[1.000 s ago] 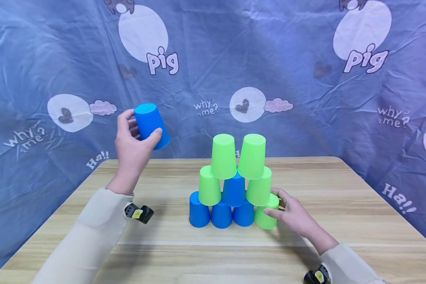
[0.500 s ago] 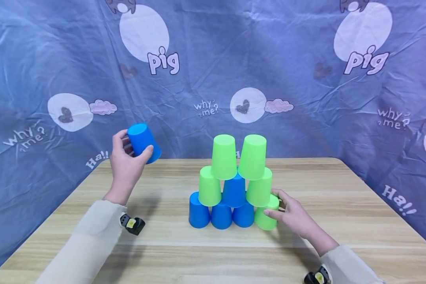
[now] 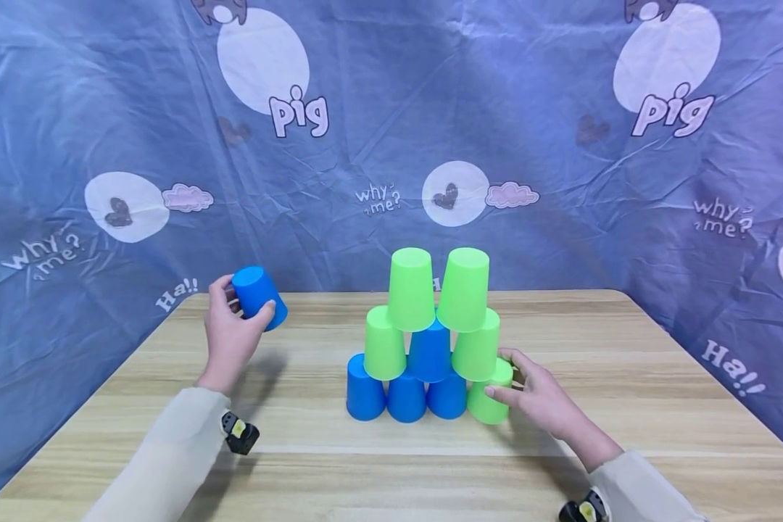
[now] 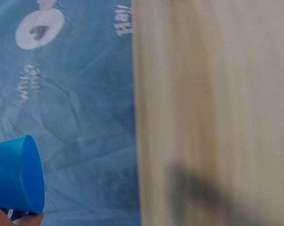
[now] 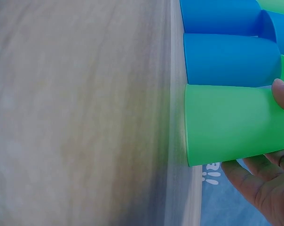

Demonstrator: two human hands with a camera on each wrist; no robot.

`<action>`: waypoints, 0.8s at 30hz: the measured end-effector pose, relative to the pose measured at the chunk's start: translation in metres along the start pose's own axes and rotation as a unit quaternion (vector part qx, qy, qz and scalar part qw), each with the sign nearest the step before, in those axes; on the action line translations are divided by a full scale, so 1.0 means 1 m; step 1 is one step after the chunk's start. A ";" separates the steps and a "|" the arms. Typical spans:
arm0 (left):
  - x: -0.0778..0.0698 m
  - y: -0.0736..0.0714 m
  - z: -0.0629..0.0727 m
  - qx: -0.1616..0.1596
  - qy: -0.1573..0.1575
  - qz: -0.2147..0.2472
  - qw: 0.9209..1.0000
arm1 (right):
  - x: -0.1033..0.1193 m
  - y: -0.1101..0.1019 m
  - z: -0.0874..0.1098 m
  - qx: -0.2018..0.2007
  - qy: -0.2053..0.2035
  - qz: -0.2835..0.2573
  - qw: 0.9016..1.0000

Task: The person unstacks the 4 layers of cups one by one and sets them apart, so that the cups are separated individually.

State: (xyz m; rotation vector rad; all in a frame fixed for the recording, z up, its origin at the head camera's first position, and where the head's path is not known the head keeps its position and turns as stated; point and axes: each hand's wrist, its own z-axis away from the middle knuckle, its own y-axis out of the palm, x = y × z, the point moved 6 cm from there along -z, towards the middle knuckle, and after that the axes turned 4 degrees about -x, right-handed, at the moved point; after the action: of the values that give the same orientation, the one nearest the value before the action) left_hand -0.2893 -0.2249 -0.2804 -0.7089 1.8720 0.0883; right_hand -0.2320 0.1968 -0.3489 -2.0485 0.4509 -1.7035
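Note:
A tilted blue cup point(image 3: 256, 296), mouth downward, is gripped in my left hand point(image 3: 231, 337) above the table's left part. In the left wrist view that blue cup point(image 4: 12, 174) shows its open mouth at the lower left. My right hand point(image 3: 541, 395) holds the green cup point(image 3: 489, 402) at the right end of the stack's bottom row, thumb in front and fingers behind. Beside this cup stand three upturned blue cups point(image 3: 407, 399). Over them sits a middle row with a blue cup point(image 3: 431, 351) between two green ones, and two green cups point(image 3: 412, 288) top it.
The wooden table point(image 3: 339, 478) has a patterned blue cloth point(image 3: 365, 109) hanging behind it and at both sides. Small black devices point(image 3: 240, 433) are strapped at both wrists, over pale sleeves.
My left hand has come down and slightly to the left with the blue cup, from in front of the cloth to nearer the table. The right hand and the stack stay put.

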 end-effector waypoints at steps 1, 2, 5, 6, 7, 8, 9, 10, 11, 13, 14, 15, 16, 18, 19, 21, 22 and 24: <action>0.005 0.001 0.000 0.001 -0.006 -0.002 1.000 | 0.000 0.000 0.000 -0.001 -0.001 -0.001 1.000; 0.009 0.001 0.001 0.002 -0.010 -0.004 1.000 | 0.000 0.000 0.000 -0.001 -0.002 -0.002 1.000; 0.024 0.002 0.001 -0.001 -0.026 -0.009 1.000 | 0.000 0.000 0.000 -0.001 -0.002 -0.005 1.000; 0.029 0.003 0.000 -0.002 -0.030 -0.011 0.999 | -0.001 0.000 0.000 0.000 -0.002 -0.005 1.000; 0.033 0.004 0.000 -0.002 -0.033 -0.015 0.999 | -0.001 0.000 0.000 0.000 -0.001 -0.006 1.000; 0.038 0.004 0.000 -0.003 -0.037 -0.018 0.999 | -0.001 0.000 0.000 0.000 -0.001 -0.007 1.000; 0.042 0.005 0.000 -0.003 -0.041 -0.020 0.999 | -0.001 0.000 0.000 0.001 0.000 -0.007 1.000; 0.045 0.006 0.001 0.000 -0.048 -0.023 0.999 | -0.001 0.000 0.000 0.001 0.000 -0.007 1.000; 0.048 0.007 0.002 0.002 -0.052 -0.025 0.998 | -0.001 0.000 0.000 0.001 0.001 -0.007 1.000; 0.054 0.008 0.003 0.008 -0.061 -0.031 0.998 | -0.001 0.000 0.000 0.001 0.000 -0.008 1.000; 0.056 0.009 0.004 0.012 -0.067 -0.034 0.997 | -0.001 0.000 0.000 0.000 -0.001 -0.008 1.000; 0.058 0.010 0.005 0.017 -0.071 -0.035 0.997 | -0.001 0.000 0.000 0.000 -0.002 -0.008 1.000; 0.059 0.010 0.006 0.022 -0.079 -0.037 0.996 | -0.001 0.000 0.000 0.000 -0.003 -0.007 1.000; 0.062 0.011 0.007 0.026 -0.089 -0.041 0.995 | -0.001 0.000 0.000 -0.001 -0.003 -0.006 1.000; 0.064 0.011 0.007 0.029 -0.097 -0.044 0.994 | -0.001 0.000 0.000 -0.001 -0.002 -0.005 1.000; 0.067 0.011 0.007 0.030 -0.108 -0.051 0.992 | -0.001 0.000 0.000 -0.001 -0.001 -0.004 1.000; 0.068 0.011 0.007 0.031 -0.114 -0.054 0.992 | -0.001 0.000 0.000 -0.001 0.000 -0.004 1.000; 0.071 0.011 0.008 0.033 -0.124 -0.059 0.990 | -0.001 0.000 0.000 0.000 0.001 -0.004 1.000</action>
State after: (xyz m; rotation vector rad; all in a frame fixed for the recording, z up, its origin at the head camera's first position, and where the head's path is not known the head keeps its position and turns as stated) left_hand -0.3060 -0.2435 -0.3485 -0.7267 1.5867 0.0364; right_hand -0.2321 0.1972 -0.3496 -2.0515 0.4449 -1.7103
